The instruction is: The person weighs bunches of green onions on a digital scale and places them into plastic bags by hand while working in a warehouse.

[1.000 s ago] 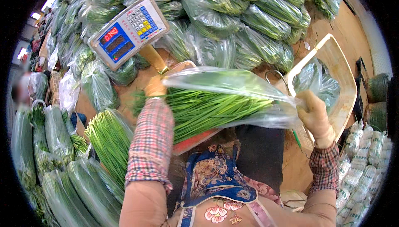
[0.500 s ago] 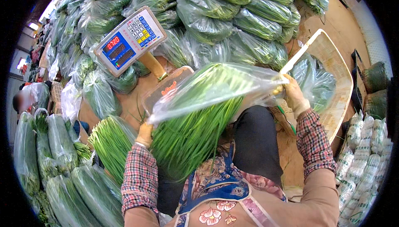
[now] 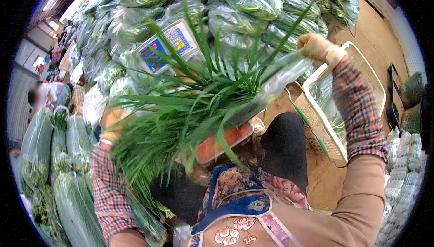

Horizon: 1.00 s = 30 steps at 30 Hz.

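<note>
A large bunch of long flat green leaves, like garlic chives (image 3: 194, 106), spreads across the middle above my lap, its tips fanning out on several sides. A clear plastic bag (image 3: 282, 77) lies along its right end. My right hand (image 3: 315, 49), in a pale glove, is raised at upper right and closed on the gathered end of that bag. My left hand (image 3: 110, 122), gloved too, is at the left edge of the bunch. It is blurred and partly behind leaves, so its fingers do not show clearly. Beneath the bunch a red-orange flat surface with a pale rim (image 3: 226, 144) shows.
A digital scale display (image 3: 166, 45) stands behind the leaves. Bagged greens (image 3: 253, 2) are piled high at the back, with long bagged bundles (image 3: 77, 206) at left. A cream plastic basket (image 3: 330, 125) stands at right. White-wrapped bundles (image 3: 404, 170) lie beyond my right arm.
My right hand has risen with the bag end, and my left hand has moved left. The leaves have swung up and spread out, the bag now drawn toward the right.
</note>
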Tool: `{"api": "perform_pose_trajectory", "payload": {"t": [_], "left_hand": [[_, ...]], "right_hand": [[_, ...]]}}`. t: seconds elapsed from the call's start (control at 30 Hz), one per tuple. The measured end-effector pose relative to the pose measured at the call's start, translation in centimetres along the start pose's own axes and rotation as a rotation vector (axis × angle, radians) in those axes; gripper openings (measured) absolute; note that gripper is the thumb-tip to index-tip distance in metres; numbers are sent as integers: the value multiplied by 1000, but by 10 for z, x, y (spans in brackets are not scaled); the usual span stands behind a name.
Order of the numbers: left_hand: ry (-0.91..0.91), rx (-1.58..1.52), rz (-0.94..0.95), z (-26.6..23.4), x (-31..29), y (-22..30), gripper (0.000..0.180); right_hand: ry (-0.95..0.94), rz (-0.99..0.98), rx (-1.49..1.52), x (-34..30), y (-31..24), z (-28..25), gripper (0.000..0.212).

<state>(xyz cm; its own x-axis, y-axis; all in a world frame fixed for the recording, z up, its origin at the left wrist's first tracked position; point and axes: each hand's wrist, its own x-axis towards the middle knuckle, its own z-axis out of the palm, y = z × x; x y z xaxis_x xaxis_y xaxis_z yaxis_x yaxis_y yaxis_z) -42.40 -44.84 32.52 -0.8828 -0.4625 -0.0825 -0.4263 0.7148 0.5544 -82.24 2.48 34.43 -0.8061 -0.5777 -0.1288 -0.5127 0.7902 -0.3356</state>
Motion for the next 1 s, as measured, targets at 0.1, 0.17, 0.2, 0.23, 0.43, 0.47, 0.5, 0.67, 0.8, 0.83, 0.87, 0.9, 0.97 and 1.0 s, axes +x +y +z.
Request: {"api": "perform_pose_trajectory", "payload": {"t": [0.1, 0.17, 0.2, 0.23, 0.43, 0.47, 0.5, 0.67, 0.8, 0.83, 0.87, 0.9, 0.97, 1.0], "left_hand": [[128, 451, 43, -21, 17, -22, 26], [164, 695, 68, -18, 40, -45, 25], [190, 834, 62, -33, 38, -52, 25], [241, 951, 78, -51, 40, -48, 25], [258, 168, -216, -142, 22, 32, 19], [186, -6, -287, -126, 17, 27, 19], [124, -168, -374, -110, 13, 22, 18], [399, -201, 115, -29, 13, -29, 21], [381, -1175, -111, -81, 40, -25, 15], [496, -1032, -57, -73, 32, 2, 15], [426, -862, -34, -78, 24, -5, 18], [356, -691, -17, -78, 19, -21, 20], [490, 286, -65, -93, -5, -115, 18], [300, 142, -275, -37, 0, -100, 23]], "right_hand": [[52, -38, 314, 1, -13, -6, 14], [114, -42, 523, -3, -16, 10, 14], [62, -69, 527, -9, -32, 13, 15], [112, -251, 491, -1, -23, 13, 14], [244, -222, 723, -14, -67, -62, 25], [227, -300, 702, -20, -82, -59, 27], [210, -377, 681, -25, -99, -53, 28], [143, -335, 545, 4, -153, -2, 26], [255, -418, 815, -10, -152, -60, 24], [317, -457, 761, -17, -153, -63, 23], [306, -468, 821, -27, -159, -53, 22], [292, -478, 882, -34, -163, -36, 21], [95, -455, 909, -28, -176, 18, 22], [48, -357, 818, -25, -156, 43, 22]]}}
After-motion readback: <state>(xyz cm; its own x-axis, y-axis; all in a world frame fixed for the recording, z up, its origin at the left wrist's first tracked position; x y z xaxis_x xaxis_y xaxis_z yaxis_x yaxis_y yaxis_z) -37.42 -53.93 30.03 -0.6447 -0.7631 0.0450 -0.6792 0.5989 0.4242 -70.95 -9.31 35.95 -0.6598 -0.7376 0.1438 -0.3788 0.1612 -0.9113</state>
